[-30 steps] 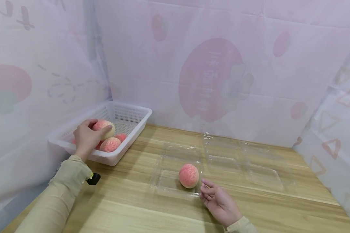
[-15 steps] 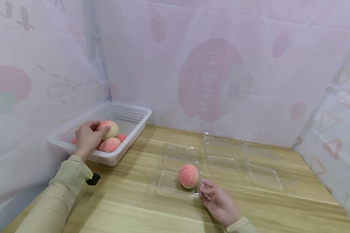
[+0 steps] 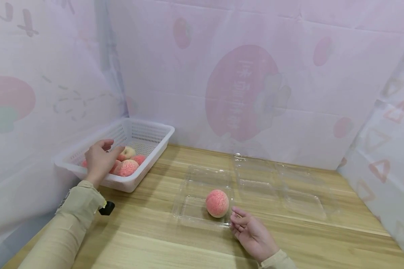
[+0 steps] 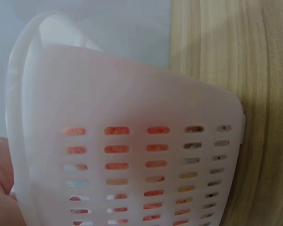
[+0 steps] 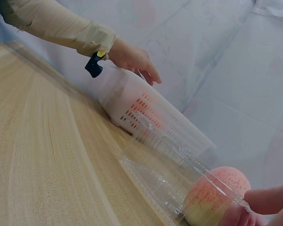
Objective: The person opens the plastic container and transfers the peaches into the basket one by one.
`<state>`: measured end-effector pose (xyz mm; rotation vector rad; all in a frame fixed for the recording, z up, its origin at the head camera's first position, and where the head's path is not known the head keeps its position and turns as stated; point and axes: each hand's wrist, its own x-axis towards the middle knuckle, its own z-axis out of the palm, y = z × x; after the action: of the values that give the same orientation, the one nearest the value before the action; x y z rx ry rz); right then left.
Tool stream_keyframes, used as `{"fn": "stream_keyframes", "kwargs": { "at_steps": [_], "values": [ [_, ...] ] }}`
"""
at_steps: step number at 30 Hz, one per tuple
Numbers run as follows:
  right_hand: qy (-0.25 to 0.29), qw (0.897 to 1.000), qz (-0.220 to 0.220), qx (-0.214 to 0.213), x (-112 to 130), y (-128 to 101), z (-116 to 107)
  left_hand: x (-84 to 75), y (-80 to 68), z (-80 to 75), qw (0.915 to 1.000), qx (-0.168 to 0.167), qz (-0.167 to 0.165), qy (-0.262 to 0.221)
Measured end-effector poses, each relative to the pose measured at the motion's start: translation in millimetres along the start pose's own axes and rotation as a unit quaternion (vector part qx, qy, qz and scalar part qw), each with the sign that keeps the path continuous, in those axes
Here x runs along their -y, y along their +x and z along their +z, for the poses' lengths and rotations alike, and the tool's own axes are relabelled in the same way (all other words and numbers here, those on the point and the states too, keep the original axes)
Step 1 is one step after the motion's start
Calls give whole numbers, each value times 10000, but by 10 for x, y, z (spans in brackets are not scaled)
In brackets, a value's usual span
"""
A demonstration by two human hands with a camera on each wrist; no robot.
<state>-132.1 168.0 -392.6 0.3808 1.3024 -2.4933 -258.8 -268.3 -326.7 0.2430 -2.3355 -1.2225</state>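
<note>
My left hand [image 3: 102, 155] hovers over the white slotted basket [image 3: 155, 129] at the left, fingers relaxed and holding nothing; its thumb lies close to a pale peach [image 3: 129, 151] among other pink peaches [image 3: 128, 167]. In the right wrist view the left hand [image 5: 132, 59] hangs above the basket [image 5: 146, 101] with its fingers straight. One pink peach [image 3: 217, 203] sits in a clear plastic tray [image 3: 195, 215]. My right hand [image 3: 247, 226] rests on the table, fingers loosely curled, fingertips [image 5: 269, 197] at the tray's near corner beside the peach [image 5: 217, 195].
Two more clear trays [image 3: 256, 179] [image 3: 303, 201] lie on the wooden table [image 3: 155, 246] behind and right of the first. Pink-printed cloth walls close in the left, back and right. The left wrist view is filled by the basket wall [image 4: 132, 94].
The left hand held the pale peach raised above the basket; now that peach lies lower among the others and the fingers have loosened off it. The right hand stayed put.
</note>
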Motion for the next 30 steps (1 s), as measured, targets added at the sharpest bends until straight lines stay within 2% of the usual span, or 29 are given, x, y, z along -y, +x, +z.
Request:
{"fn": "stream_keyframes", "kwargs": {
  "at_steps": [12,24,30],
  "values": [
    [4,9999,-97,-121,-14,15,9,13,-7,2,9998,-73,162,-41],
    [42,9999,-72,-105,-13,27,-3,27,-1,9,10000,-31,-71,-51],
    [53,9999,-64,-94,-20,29,0,19,-9,-15,9998,-166,42,-96]
  ]
}}
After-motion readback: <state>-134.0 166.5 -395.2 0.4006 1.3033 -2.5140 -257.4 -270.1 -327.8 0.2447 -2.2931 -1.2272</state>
